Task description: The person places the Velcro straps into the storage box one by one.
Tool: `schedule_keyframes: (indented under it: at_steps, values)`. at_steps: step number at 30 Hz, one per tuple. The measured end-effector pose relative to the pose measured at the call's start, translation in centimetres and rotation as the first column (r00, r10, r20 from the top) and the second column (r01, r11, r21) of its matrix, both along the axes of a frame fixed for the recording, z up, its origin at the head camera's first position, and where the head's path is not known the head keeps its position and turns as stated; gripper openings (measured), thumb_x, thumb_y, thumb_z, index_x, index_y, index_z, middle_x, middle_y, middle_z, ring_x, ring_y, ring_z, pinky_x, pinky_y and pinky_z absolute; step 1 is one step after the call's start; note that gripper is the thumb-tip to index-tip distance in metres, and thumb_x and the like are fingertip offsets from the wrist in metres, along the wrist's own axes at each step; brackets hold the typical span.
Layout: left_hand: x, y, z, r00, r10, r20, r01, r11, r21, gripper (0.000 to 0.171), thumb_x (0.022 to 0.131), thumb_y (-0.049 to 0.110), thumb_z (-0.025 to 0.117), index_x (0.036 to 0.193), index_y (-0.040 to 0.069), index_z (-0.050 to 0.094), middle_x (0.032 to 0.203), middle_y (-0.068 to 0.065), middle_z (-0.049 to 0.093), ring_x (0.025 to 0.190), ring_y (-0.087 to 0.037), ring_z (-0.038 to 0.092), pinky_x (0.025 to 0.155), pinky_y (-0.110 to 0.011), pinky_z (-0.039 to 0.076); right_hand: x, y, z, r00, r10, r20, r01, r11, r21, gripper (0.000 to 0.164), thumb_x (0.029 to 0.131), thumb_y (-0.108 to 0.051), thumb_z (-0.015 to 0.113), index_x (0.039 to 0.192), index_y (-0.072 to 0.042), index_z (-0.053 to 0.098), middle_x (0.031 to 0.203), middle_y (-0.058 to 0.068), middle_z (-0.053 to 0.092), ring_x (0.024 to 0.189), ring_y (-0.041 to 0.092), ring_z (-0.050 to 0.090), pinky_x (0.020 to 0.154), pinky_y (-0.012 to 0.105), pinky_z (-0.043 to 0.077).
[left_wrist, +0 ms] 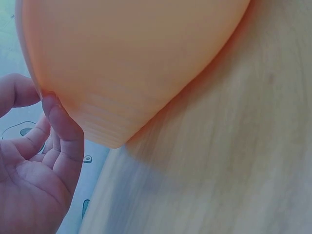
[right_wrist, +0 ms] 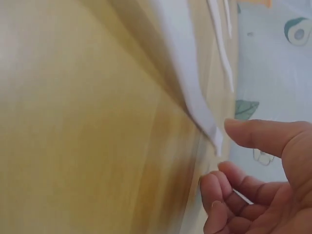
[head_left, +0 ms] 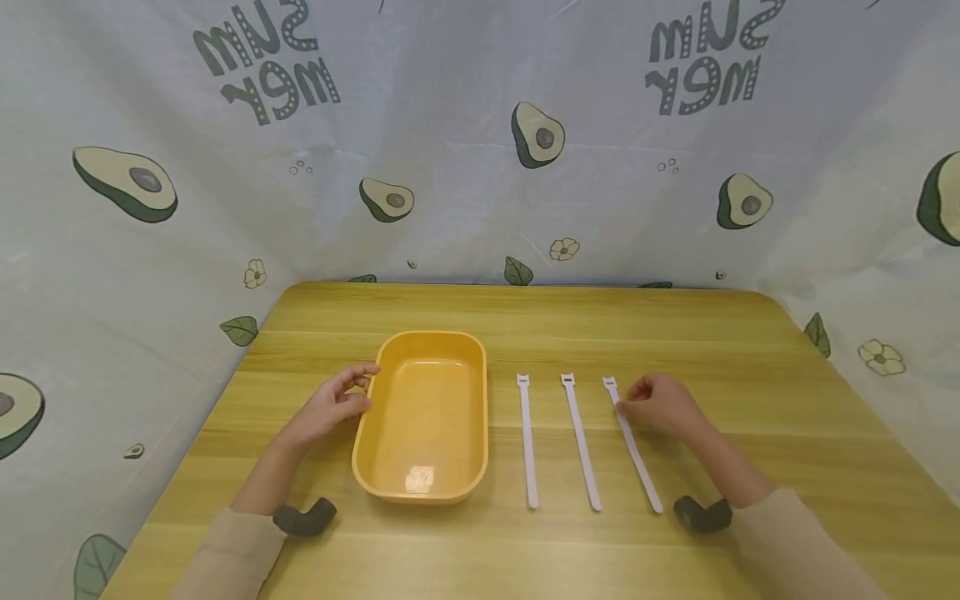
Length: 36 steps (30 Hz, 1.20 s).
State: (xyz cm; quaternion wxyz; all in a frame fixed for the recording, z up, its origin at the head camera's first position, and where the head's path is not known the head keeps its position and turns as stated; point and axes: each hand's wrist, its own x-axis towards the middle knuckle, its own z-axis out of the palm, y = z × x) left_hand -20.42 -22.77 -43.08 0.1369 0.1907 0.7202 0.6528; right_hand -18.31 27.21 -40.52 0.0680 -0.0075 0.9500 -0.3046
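My left hand [head_left: 326, 408] is at the left side of a yellow plastic tray [head_left: 429, 493], pinching its rim between thumb and finger in the left wrist view. Three white cable straps with slotted heads lie side by side to the tray's right: a left strap [head_left: 528, 446], a middle strap [head_left: 581, 442] and a right strap [head_left: 636, 458]. Over the upper part of the right strap is my right hand [head_left: 663, 404]. In the right wrist view its thumb and forefinger stand apart around the strap's end, and the other fingers are loosely bent.
The wooden table [head_left: 555, 329] has its far edge against a hanging avocado-print cloth [head_left: 465, 150], which also runs down both sides. Dark curved pieces sit at the left wrist [head_left: 305, 518] and the right wrist [head_left: 702, 514].
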Motion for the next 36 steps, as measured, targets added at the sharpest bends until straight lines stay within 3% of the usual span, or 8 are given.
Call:
schedule_keyframes:
  at_steps: [5,15,23,26,31,36]
  values:
    - [-0.1,0.1,0.0,1.0,0.005,-0.009,-0.005,1.0,-0.005,0.054,0.091,-0.004,0.053,0.14,-0.012,0.034,0.112,-0.015,0.035,0.076,-0.008,0.054,0.07,-0.021,0.048,0.4,-0.7,0.4,0.998,-0.033,0.057,0.03,0.998,0.051,0.026,0.083,-0.023,0.073,0.082,0.002,0.064,0.077,0.007,0.061,0.069,0.02,0.051,0.058,0.031,0.043]
    - [-0.4,0.4,-0.1,1.0,0.01,-0.017,-0.01,1.0,0.006,0.053,0.091,-0.005,0.053,0.14,-0.012,0.034,0.111,-0.015,0.035,0.074,-0.007,0.053,0.069,-0.021,0.048,-0.2,-0.8,0.2,0.996,-0.067,0.067,0.065,0.998,0.027,0.024,0.083,-0.017,0.071,0.066,-0.004,0.06,0.059,0.002,0.056,0.057,0.015,0.049,0.053,0.029,0.038]
    - [-0.6,0.7,-0.2,0.999,0.023,-0.022,-0.023,1.0,0.003,0.053,0.091,-0.005,0.053,0.14,-0.012,0.034,0.112,-0.015,0.036,0.075,-0.007,0.054,0.069,-0.021,0.048,-0.7,-0.2,-0.2,0.991,-0.097,0.097,0.1,0.995,-0.029,0.02,0.083,-0.016,0.071,0.077,0.001,0.063,0.066,0.004,0.062,0.061,0.016,0.056,0.057,0.03,0.043]
    - [-0.6,0.8,-0.3,0.999,0.028,-0.023,-0.028,1.0,0.002,0.053,0.091,-0.005,0.053,0.14,-0.012,0.034,0.112,-0.015,0.036,0.075,-0.007,0.053,0.069,-0.021,0.048,-0.9,0.3,-0.1,0.987,-0.095,0.13,0.108,0.989,-0.103,0.021,0.084,-0.014,0.072,0.084,0.006,0.065,0.07,0.004,0.064,0.063,0.015,0.061,0.058,0.03,0.048]
    - [-0.7,1.0,-0.3,0.999,0.029,-0.016,-0.029,1.0,0.007,0.053,0.091,-0.005,0.053,0.14,-0.012,0.034,0.112,-0.015,0.036,0.075,-0.007,0.053,0.069,-0.021,0.048,-1.2,1.3,-0.2,0.979,-0.085,0.185,0.13,0.96,-0.247,0.024,0.086,-0.01,0.07,0.093,0.012,0.065,0.077,0.005,0.066,0.066,0.014,0.063,0.062,0.028,0.054]
    - [-0.8,1.1,-0.4,0.999,0.027,-0.022,-0.026,1.0,0.016,0.053,0.092,-0.004,0.053,0.14,-0.013,0.033,0.111,-0.016,0.035,0.076,-0.008,0.052,0.069,-0.021,0.048,-1.2,1.8,0.0,0.975,-0.066,0.213,0.136,0.932,-0.335,0.024,0.089,-0.013,0.069,0.096,0.01,0.064,0.08,0.002,0.065,0.071,0.013,0.063,0.064,0.026,0.053]
